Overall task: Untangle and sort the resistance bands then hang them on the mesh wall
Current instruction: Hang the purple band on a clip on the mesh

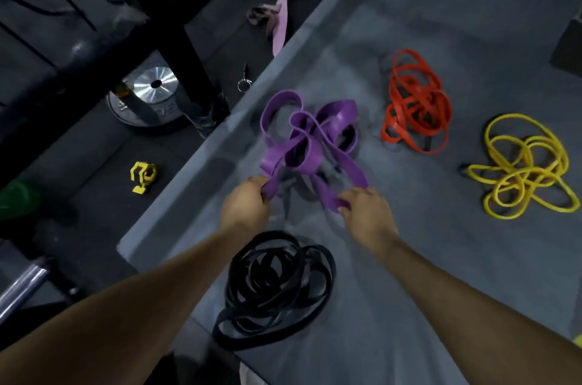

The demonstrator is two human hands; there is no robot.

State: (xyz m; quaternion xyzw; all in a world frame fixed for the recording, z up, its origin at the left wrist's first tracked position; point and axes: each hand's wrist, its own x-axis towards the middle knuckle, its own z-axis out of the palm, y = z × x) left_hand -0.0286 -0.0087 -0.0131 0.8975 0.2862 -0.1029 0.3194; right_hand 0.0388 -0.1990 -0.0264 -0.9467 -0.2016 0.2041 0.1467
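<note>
purple bands: wide flat purple rubber resistance bands (310, 142), glossy, knotted loops, mid grey mat (441, 274), other piles around.
your left hand (244, 206): fingers curled, pinching a purple loop end.
your right hand (367, 211): fingers pinch another purple strand.
other piles: flat black rubber coil (274, 287) near you; orange flat bands (415, 101); thin yellow bands (526, 167).
hard to tell: fingertips blurred; band count unclear.

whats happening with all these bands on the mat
A person is working on the tangled purple bands, the left hand and right hand each gripping a loop at the near end. The black bands, red bands and yellow bands lie in separate piles on the grey mat. None is hung yet.
</note>
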